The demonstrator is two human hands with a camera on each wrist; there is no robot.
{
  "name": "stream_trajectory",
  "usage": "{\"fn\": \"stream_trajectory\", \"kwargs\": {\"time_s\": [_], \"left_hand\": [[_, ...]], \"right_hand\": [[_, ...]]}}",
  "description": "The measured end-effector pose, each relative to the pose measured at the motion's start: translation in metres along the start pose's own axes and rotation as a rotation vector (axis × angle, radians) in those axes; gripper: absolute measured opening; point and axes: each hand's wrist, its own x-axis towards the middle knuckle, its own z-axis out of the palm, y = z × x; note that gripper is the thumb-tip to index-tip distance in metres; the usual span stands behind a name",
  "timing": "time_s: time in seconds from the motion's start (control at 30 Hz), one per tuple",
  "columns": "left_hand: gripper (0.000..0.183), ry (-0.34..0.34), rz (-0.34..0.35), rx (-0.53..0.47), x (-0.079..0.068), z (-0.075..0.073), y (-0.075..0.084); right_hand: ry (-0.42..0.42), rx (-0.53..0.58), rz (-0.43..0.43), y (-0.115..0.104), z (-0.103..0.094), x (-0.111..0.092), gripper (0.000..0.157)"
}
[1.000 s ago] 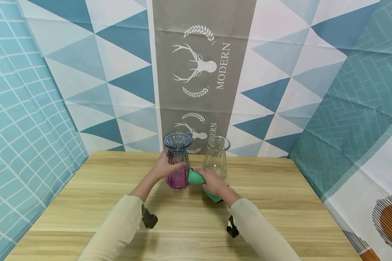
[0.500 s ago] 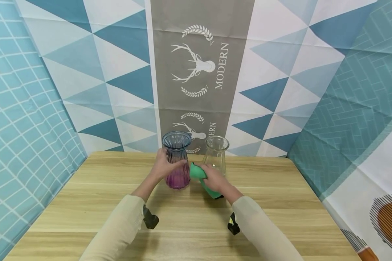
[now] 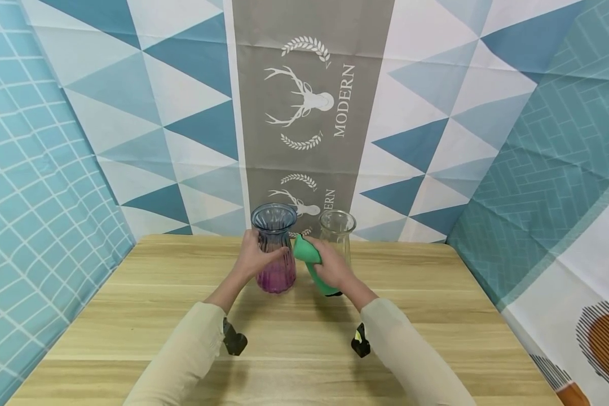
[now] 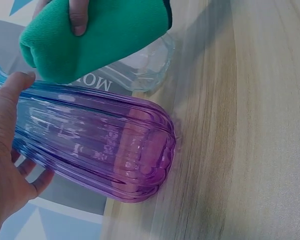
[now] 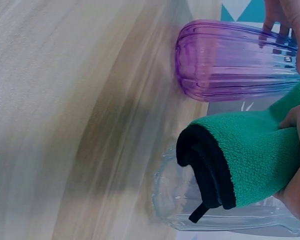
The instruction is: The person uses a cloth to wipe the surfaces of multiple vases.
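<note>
A ribbed glass vase, blue at its flared rim and purple toward the base, stands upright at the back of the table. My left hand grips its upper body, thumb on the near side and fingers around the left, as the left wrist view also shows. My right hand holds a folded green cloth with black edging, just right of the purple vase. In the right wrist view the cloth hangs below the fingers. Behind that hand stands a clear glass vase, its body partly hidden by the hand and cloth.
The wooden table ends at a patterned curtain close behind both vases. Blue tile-print sheeting hangs along the left side, and more printed fabric lines the right.
My right hand has lifted the green cloth upward along the side of the purple vase, to about mid-height. The left hand and both vases stay in place.
</note>
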Motion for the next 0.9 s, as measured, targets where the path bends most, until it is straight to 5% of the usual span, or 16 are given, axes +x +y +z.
{"fn": "stream_trajectory", "kwargs": {"time_s": [0.3,0.53,0.9], "left_hand": [[0.073,-0.011,-0.024,0.043,-0.003,-0.001,0.001],[0.076,-0.023,0.060,-0.026,-0.001,-0.002,0.000],[0.074,-0.071,-0.036,-0.019,-0.005,-0.005,0.000]], "right_hand": [[0.026,0.028,0.012,-0.007,-0.006,0.004,0.069],[0.052,0.036,0.032,-0.010,-0.009,0.006,0.066],[0.080,-0.019,0.019,-0.019,-0.008,0.006,0.066]]}}
